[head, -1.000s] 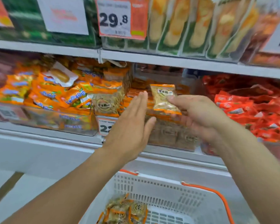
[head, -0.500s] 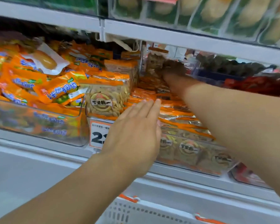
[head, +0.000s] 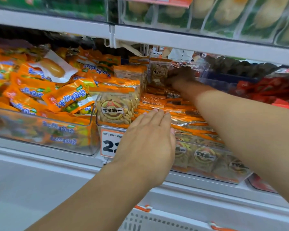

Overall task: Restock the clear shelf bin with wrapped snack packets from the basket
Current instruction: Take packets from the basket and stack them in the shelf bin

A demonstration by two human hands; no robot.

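Packet [head: 158,73] deeper binward, in right-hand [head: 182,76] grip

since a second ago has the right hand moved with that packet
Yes. The right hand has gone from the front of the clear shelf bin to its back, under the upper shelf edge, holding the snack packet upright there.
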